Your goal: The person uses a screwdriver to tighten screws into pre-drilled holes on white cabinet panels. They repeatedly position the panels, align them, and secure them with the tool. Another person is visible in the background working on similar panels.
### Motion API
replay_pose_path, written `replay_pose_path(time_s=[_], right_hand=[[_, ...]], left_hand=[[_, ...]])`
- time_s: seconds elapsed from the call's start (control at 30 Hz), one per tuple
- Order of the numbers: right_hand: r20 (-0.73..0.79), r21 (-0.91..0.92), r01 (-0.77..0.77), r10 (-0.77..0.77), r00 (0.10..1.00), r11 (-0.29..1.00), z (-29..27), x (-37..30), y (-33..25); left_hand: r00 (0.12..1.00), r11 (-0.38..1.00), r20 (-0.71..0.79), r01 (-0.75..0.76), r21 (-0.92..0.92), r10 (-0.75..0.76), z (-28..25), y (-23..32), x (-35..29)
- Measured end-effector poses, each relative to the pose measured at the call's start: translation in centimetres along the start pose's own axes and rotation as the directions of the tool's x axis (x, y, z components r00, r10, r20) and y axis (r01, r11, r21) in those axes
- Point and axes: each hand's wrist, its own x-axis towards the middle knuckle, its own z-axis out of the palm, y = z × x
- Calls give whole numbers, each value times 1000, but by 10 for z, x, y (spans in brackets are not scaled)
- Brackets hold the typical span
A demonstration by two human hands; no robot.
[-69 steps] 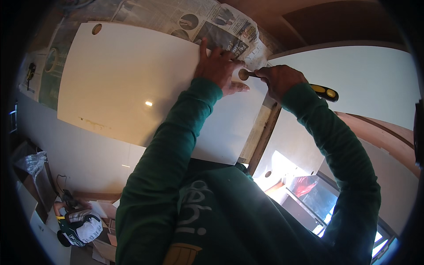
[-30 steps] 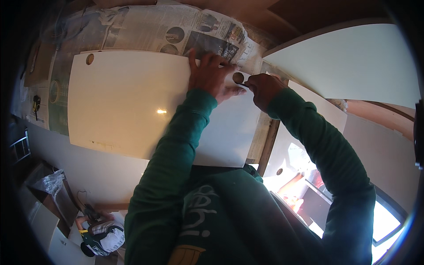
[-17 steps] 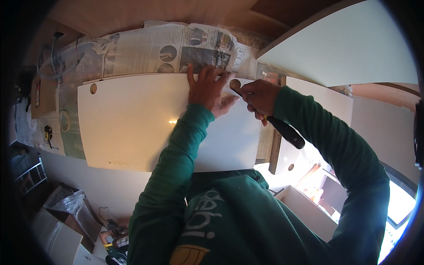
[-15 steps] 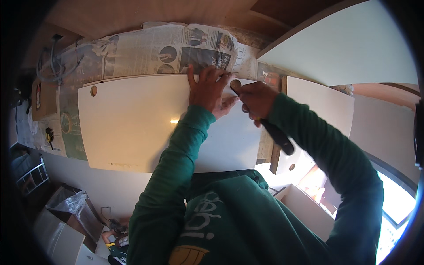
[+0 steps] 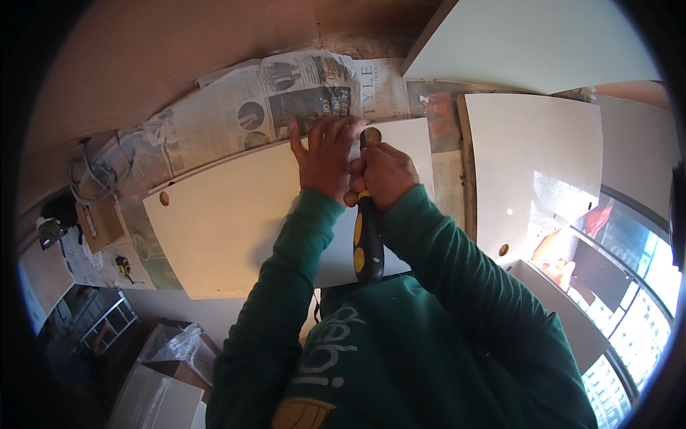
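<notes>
Black-and-yellow, the tool [image 5: 369, 247] runs lengthwise from the hole [image 5: 372, 134] toward the torso [image 5: 421, 343] — right hand [image 5: 389, 175] curled around its shaft, left hand [image 5: 325, 161] just beside, spread empty on the panel [image 5: 229, 222].

- Hard daylight floods in on our right through the window [image 5: 654, 275], its panes blown nearly white.
- Glare splashes the lower part of a pale panel [image 5: 532, 143] nearby, washing out its surface.
- A warm cream cast covers the left of the white board [image 5: 221, 236]; tones turn cooler and grayer toward its right.
- A soft shadow lies on the board beside the left sleeve [image 5: 279, 286].
- Gloom swallows detail around a metal frame [image 5: 111, 325], lower left.
- Fisheye curvature bends straight edges toward a black rim; the newspaper [image 5: 307, 104] shows fairly crisp.
</notes>
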Motion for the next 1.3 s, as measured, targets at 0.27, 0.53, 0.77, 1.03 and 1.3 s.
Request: replay_pose_path(time_s=[0.27,0.53,0.77,1.03,1.3], right_hand=[[-30,5,119,-118,993,993,1,22,32],[530,-651,729,-560,637,213,-50,43,69],[76,-702,287,-332,940,652,-12,33,45],[-147,-282,109,-155,977,953,30,10,21],[332,-879,476,-669,665,36,-15,43,46]], left_hand=[[1000,1000,-20,8,-13,-9,11,-6,-2],[996,997,-76,-30,69,36,18,-11,9],[993,989,-98,-47,137,61,26,-13,-1],[997,1000,-73,-11,12,12,21,-13,-8],[998,999,-37,-50,0,50,20,-10,-1]])
